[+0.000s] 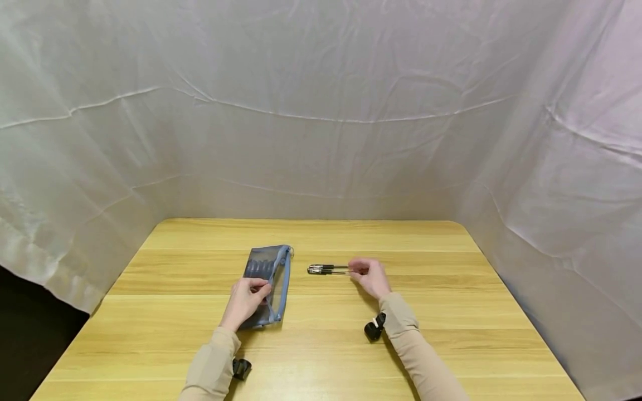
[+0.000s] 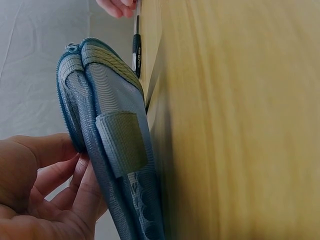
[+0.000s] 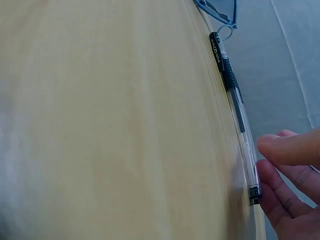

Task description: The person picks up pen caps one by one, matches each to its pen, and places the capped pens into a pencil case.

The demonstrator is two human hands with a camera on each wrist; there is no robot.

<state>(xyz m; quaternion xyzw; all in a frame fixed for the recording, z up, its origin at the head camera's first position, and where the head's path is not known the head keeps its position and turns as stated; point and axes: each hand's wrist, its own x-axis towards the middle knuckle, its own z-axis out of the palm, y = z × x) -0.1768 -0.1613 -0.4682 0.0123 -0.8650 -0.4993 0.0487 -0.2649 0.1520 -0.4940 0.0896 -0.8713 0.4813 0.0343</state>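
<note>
A blue zip pencil case (image 1: 261, 268) with see-through mesh lies at the left of the table, its zipped side raised and gaping. My left hand (image 1: 246, 301) pinches the edge of that opening between thumb and fingers; in the left wrist view the case (image 2: 122, 145) shows its zip and a fabric tab. Two clear pens (image 1: 327, 269) with black caps lie side by side to the right of the case. At their tail ends is my right hand (image 1: 371, 277). The right wrist view shows its thumb and fingers apart beside a pen (image 3: 235, 90); contact is hard to tell.
The wooden table (image 1: 321, 356) has rounded far corners. Pale cloth (image 1: 321, 156) hangs behind it and along both sides. Dark rounded items, seemingly several coils, show through the case's mesh. A small black camera sits at each wrist.
</note>
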